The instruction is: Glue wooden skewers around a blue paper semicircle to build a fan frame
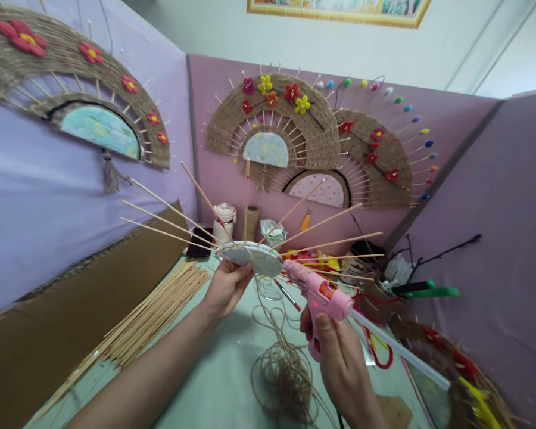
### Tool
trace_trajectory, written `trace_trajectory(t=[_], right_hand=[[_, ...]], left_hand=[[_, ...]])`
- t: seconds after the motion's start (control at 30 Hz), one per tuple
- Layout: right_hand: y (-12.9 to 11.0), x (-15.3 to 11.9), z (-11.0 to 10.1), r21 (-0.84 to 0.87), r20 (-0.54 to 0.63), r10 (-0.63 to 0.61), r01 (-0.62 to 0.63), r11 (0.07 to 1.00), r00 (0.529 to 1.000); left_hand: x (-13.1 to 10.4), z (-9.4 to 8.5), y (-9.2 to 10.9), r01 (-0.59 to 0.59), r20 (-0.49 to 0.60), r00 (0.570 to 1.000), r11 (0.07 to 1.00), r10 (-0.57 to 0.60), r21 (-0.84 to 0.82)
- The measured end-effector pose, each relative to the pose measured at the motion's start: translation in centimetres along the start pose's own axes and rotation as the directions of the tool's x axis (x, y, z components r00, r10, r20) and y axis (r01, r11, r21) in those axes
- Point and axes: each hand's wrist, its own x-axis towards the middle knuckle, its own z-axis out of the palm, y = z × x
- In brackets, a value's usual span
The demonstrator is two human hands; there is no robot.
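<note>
My left hand [229, 286] pinches the lower edge of a fabric-covered half-disc [263, 262], thumb on its near face. Thin wooden sticks [295, 210] fan out from its rim to both sides and upward. In my right hand [339, 351] is a pink glue gun [315, 289], its nozzle at the right end of the half-disc; whether it touches is hard to tell. A long translucent glue stick [402, 348] juts from the back of the gun. Twine [265, 307] runs down from below the half-disc to a loose tangle [286, 375] on the table.
Bundled wooden sticks [156, 310] lie at left beside a cardboard sheet [93, 292]. Behind stand a white jar [224, 221] and a twine spool [251, 223]. A pen [288, 296], red-handled scissors [384, 354] and a container with green-handled tools [379, 295] are at right. Woven fans [272, 113] hang on the partitions.
</note>
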Motion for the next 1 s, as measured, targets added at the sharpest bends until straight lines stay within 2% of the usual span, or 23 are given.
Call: trace_trajectory(t=[0.4, 1.0], right_hand=[[0.58, 0.12, 0.04, -0.011, -0.011, -0.058, 0.058, 0.998, 0.998], [0.48, 0.09, 0.04, 0.037, 0.010, -0.001, 0.000, 0.999, 1.000]], left_hand=[[0.18, -0.43, -0.13, -0.002, 0.001, 1.000, 1.000, 0.002, 0.007], [0.13, -0.12, 0.32, 0.000, -0.027, 1.000, 1.000, 0.000, -0.017]])
